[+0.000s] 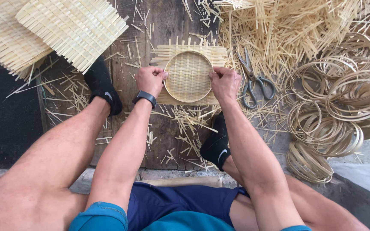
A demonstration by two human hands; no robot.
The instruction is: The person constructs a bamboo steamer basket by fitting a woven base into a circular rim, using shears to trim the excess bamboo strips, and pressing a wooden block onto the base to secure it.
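Item: woven bamboo mat with round hoop pressed in, centre of plank floor; likely light, springy, brittle-edged. Left hand at 9 o'clock and right hand at 3 o'clock pinch its rim, the soundest hold. Scissors just beyond at 3 o'clock.

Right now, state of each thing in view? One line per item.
Left hand: closed in a grip on the hoop's left edge.
Right hand: closed in a grip on the hoop's right edge.
Bamboo hoop: pressed into the woven mat, mat dished inside it.
Woven mat: flat on the boards, edges untrimmed.
Scissors: lying on the floor, blades shut.
Spare hoops: piled loose.
Finished mats: stacked flat.
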